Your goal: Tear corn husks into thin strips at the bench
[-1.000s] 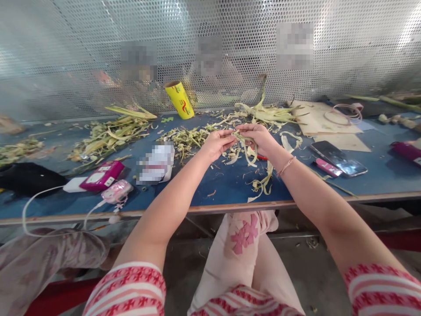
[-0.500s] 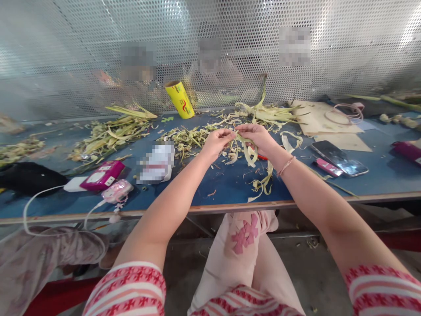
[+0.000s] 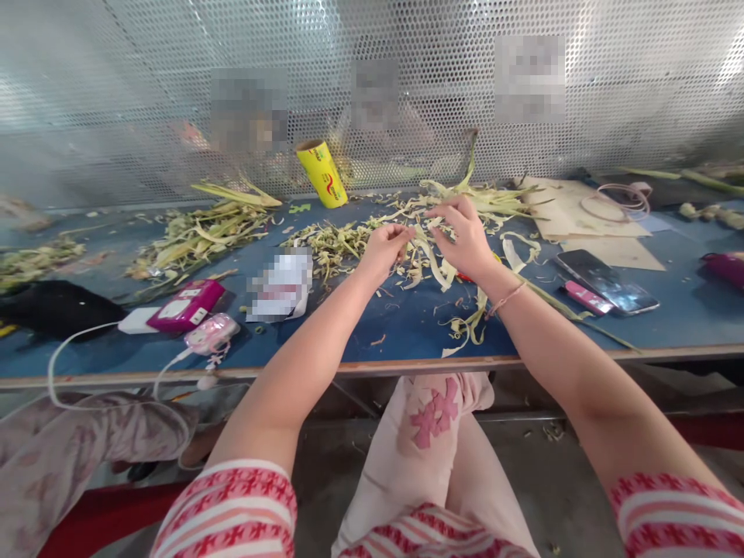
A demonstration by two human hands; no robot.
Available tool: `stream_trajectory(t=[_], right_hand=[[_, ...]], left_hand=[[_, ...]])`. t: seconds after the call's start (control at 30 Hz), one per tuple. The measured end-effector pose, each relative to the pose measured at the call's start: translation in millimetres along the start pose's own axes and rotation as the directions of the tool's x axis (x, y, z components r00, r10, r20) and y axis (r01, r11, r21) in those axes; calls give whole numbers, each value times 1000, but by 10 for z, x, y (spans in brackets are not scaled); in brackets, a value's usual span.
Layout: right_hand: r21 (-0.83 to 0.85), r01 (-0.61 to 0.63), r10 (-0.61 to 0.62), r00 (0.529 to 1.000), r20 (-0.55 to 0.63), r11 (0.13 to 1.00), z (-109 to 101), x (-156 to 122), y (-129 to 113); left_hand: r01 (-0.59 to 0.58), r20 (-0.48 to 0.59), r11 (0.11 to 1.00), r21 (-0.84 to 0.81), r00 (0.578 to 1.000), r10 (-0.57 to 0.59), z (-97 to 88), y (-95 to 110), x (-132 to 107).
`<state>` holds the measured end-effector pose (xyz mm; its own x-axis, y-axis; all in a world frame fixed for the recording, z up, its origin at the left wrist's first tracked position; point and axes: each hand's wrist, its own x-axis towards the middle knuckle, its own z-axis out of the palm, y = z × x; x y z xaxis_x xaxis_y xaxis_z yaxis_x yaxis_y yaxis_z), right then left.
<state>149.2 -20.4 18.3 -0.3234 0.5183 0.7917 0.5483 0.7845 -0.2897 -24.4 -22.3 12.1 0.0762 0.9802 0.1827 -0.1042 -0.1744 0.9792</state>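
My left hand and my right hand are raised over the blue table, a short gap between them. Both have their fingers curled on pale green leaf strips that hang down between the hands to the table. The left hand pinches one end near its fingertips. The right hand holds the other part from above, with a thin bracelet on its wrist. A loose heap of similar leaf scraps lies just behind the left hand, and curled strips lie below the right wrist.
A yellow roll leans at the perforated metal screen, with people behind it. Leaf piles lie at the left. A magenta device, a pink device with cables, a phone and cardboard sheets rest on the table.
My hands have drawn apart: the right hand has lifted and moved right and back, pulling the leaf strips with it. The left hand has stayed nearly in place.
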Motion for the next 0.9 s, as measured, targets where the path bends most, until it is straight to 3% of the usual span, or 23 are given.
stream_trajectory(t=[0.1, 0.23, 0.47, 0.7, 0.9], right_hand=[[-41, 232, -223, 963, 154, 972, -31, -17, -42], [-138, 331, -283, 916, 284, 933, 33, -54, -10], [-346, 324, -224, 928, 298, 881, 132, -96, 9], [-334, 357, -258, 916, 306, 872, 107, -86, -37], [-220, 148, -120, 984, 135, 964, 150, -93, -114]], left_hand=[[78, -39, 989, -129, 996, -84, 11, 58, -17], [139, -34, 962, -235, 988, -151, 30, 131, -42], [188, -30, 928, -321, 978, -209, 62, 156, -57], [173, -24, 945, -279, 982, -187, 56, 120, -55], [84, -55, 984, -155, 994, -93, 66, 68, -49]])
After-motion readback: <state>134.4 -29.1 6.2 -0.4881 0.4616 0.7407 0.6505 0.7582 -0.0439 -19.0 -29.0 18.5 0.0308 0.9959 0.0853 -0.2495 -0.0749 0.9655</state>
